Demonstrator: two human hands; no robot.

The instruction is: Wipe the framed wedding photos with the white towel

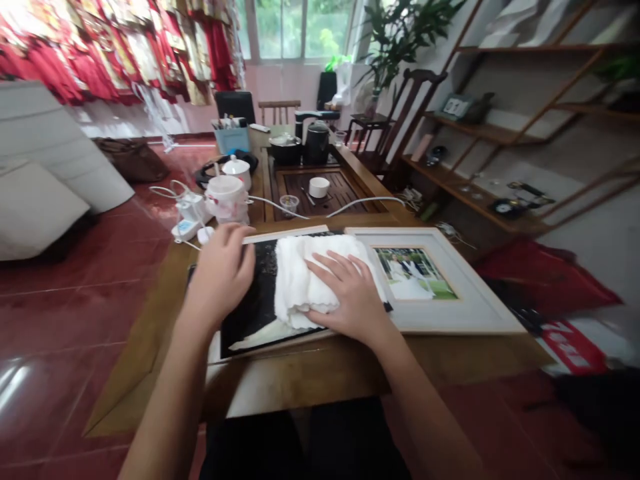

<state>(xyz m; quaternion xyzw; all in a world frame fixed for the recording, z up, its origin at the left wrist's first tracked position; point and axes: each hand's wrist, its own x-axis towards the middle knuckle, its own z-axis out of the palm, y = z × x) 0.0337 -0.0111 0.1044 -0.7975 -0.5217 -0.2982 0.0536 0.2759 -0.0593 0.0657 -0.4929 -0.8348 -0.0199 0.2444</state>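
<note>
A folded white towel [300, 277] lies on a dark, glossy picture panel [260, 287] with a pale edge. My right hand [350, 290] rests on top of the towel, its fingers spread and its thumb along the towel's near edge. At the panel's left side, my left hand [225, 267] is bent over the edge with curved fingers and the thumb apart; whether it touches the panel I cannot tell. A pale shape shows at the panel's lower left. Touching or overlapping the panel on its right is a white picture frame [480, 303] with a photo of two people.
Beyond the panel stand a wrapped white tub [227, 197], a lidded white cup [237, 170] and a power strip [190, 213]. A white cable [367, 201] crosses the wooden table [290, 373]. A small white bowl [319, 187] sits on the tea tray [350, 183]. Shelves [490, 130] rise at right.
</note>
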